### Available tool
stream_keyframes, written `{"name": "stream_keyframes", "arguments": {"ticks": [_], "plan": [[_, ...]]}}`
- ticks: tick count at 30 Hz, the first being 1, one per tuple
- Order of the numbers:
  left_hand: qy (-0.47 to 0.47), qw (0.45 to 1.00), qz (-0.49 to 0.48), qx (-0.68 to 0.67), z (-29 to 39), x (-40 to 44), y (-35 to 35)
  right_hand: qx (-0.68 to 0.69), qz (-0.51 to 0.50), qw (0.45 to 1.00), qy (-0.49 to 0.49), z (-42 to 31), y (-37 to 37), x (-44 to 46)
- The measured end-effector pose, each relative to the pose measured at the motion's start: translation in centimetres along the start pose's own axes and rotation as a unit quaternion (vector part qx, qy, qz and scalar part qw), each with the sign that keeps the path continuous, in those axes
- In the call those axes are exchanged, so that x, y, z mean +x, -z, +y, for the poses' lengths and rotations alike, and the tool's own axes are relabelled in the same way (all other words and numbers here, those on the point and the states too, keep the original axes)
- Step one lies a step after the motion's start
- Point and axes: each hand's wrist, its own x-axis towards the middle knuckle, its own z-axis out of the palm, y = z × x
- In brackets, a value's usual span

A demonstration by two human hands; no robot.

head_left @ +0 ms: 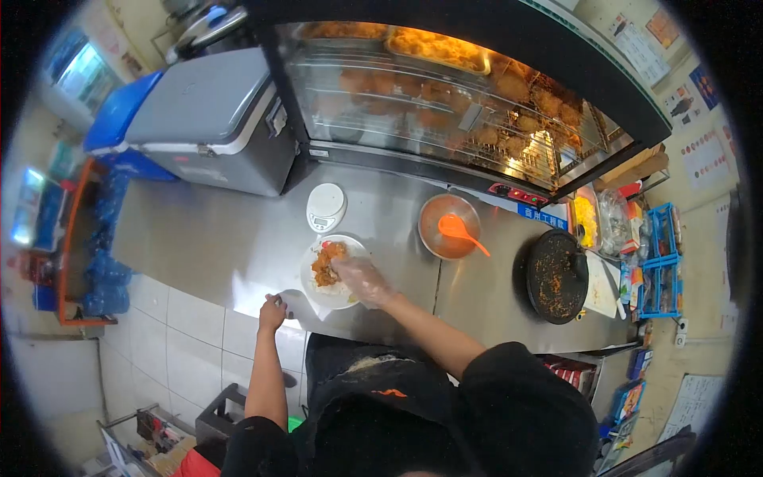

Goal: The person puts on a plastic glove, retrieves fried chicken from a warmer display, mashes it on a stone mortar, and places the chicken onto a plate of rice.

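A white plate [350, 246] on the steel counter holds white rice and orange-brown fried chicken [324, 265], with a bit of red at the top. My right hand [363, 281], in a clear plastic glove, reaches over the plate from the right. Its fingers are drawn together at the chicken's right side; the fingertips are partly hidden. My left hand [274, 312] is bare and curled at the counter's front edge, left of the plate. Whatever its fingers may hold is too small to make out. Just above the plate sits a white kitchen scale [327, 207].
A steel bowl [429, 238] with an orange ladle [455, 226] stands right of the plate. Farther right are a black round pan [558, 278] with crumbs and a white cutting board [604, 288]. Behind rise a glass food warmer [397, 159] and a grey cooler [203, 111].
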Motion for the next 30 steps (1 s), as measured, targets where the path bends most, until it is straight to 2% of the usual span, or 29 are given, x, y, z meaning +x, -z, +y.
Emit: {"name": "stream_keyframes", "arguments": {"ticks": [1, 2, 3, 5, 7, 8, 9, 10, 12, 13, 15, 16, 18, 19, 22, 24, 26, 28, 30], "plan": [[0.000, 0.997, 0.057, -0.042, 0.4, 0.7, 0.7, 0.002, 0.005, 1.000, -0.004, -0.3, 1.2, -0.7], [-0.002, 0.990, 0.113, -0.086, 1.0, 1.6, 1.4, 0.040, -0.022, 0.996, -0.080, -0.6, 2.8, -1.6], [-0.051, 0.969, 0.183, -0.156, 2.7, 3.2, 2.3, 0.077, -0.049, 0.984, -0.156, -1.0, 4.5, -2.5], [-0.138, 0.940, 0.240, -0.201, 9.7, 6.0, 6.4, 0.066, -0.061, 0.971, -0.222, -1.4, 7.6, -4.4], [-0.222, 0.909, 0.232, -0.267, 17.4, 9.9, 10.8, 0.054, -0.068, 0.946, -0.311, -0.8, 8.7, -6.0], [-0.254, 0.894, 0.247, -0.275, 23.0, 9.8, 14.1, -0.002, -0.016, 0.964, -0.264, -0.3, 8.7, -7.0], [-0.321, 0.833, 0.242, -0.379, 27.1, 11.6, 15.4, -0.060, 0.037, 0.974, -0.214, 0.3, 8.6, -7.7], [-0.360, 0.807, 0.267, -0.385, 30.2, 13.9, 16.4, -0.060, 0.037, 0.974, -0.214, 0.0, 8.9, -7.8], [-0.369, 0.819, 0.288, -0.332, 35.9, 15.9, 18.3, -0.018, 0.083, 0.934, -0.347, -1.9, 10.5, -7.8], [-0.371, 0.819, 0.281, -0.335, 37.6, 16.9, 18.0, -0.022, 0.085, 0.932, -0.353, -3.5, 11.2, -7.3], [-0.344, 0.783, 0.378, -0.354, 40.4, 18.3, 17.3, 0.030, 0.149, 0.888, -0.433, -6.1, 12.4, -6.3], [-0.352, 0.784, 0.368, -0.356, 41.0, 18.6, 16.9, 0.027, 0.159, 0.883, -0.440, -5.9, 12.0, -6.8], [-0.322, 0.783, 0.425, -0.322, 42.0, 18.4, 15.9, 0.107, 0.202, 0.835, -0.500, -5.4, 11.1, -8.6], [-0.360, 0.781, 0.368, -0.353, 42.5, 17.9, 15.4, 0.103, 0.214, 0.829, -0.506, -5.8, 10.9, -8.9], [-0.378, 0.783, 0.376, -0.320, 45.3, 20.6, 11.7, 0.118, 0.275, 0.813, -0.500, -6.0, 11.3, -9.1], [-0.370, 0.805, 0.362, -0.290, 47.6, 22.4, 10.7, 0.058, 0.216, 0.813, -0.537, -6.1, 11.8, -9.2], [-0.271, 0.827, 0.381, -0.312, 50.7, 21.7, 9.8, 0.042, 0.233, 0.818, -0.525, -5.4, 11.3, -9.7], [-0.278, 0.822, 0.361, -0.342, 52.0, 20.0, 9.0, 0.026, 0.241, 0.827, -0.507, -5.1, 11.6, -9.8], [-0.287, 0.815, 0.343, -0.369, 53.4, 18.6, 7.6, 0.070, 0.250, 0.810, -0.525, -5.0, 12.1, -9.3]]}}
